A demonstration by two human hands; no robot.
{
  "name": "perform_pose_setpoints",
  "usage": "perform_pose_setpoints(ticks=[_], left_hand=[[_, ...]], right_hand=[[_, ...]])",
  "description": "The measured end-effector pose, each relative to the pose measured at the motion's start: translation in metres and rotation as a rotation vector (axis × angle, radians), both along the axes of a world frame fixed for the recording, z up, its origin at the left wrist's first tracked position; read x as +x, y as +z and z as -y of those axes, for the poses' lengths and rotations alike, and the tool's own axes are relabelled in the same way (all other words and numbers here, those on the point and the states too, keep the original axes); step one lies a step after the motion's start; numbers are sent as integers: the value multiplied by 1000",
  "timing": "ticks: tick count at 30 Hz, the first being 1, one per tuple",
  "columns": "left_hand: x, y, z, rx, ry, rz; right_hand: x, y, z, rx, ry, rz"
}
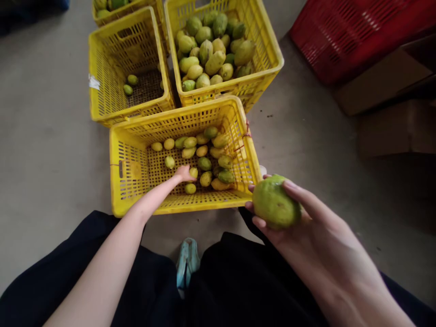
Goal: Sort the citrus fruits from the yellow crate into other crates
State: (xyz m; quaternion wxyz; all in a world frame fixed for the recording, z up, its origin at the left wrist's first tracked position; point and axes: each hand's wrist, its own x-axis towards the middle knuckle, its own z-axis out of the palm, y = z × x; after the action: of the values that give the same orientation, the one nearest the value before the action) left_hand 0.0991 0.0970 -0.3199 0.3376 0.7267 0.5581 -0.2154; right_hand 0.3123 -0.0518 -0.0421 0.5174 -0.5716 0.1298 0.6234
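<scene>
Our right hand (320,231) grips a green fruit (276,204), which could drop if its fingers loosen; our left hand (184,173) touches a yellowish fruit (194,172), grip unclear.

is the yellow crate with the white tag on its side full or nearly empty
Nearly empty: the tagged crate shows only a few green fruits.

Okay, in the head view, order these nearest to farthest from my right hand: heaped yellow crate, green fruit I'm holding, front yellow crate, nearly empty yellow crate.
From your right hand:
1. Green fruit, in its fingers.
2. Front yellow crate, to its left.
3. Heaped yellow crate, behind that.
4. Nearly empty yellow crate, back left.
</scene>
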Motion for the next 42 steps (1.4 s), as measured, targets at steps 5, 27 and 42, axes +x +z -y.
perform_pose_setpoints(ticks=[5, 27, 42], left_hand=[[-24, 70, -10, 95, 85, 146], [-65, 310, 101, -597, 1296, 1800], [-78, 316, 95, 6, 833, 1793]], right_hand=[[-22, 11, -4, 138, 93, -63], [-111, 34, -24, 828, 401, -198], [-140, 25, -33, 790, 581, -60]])
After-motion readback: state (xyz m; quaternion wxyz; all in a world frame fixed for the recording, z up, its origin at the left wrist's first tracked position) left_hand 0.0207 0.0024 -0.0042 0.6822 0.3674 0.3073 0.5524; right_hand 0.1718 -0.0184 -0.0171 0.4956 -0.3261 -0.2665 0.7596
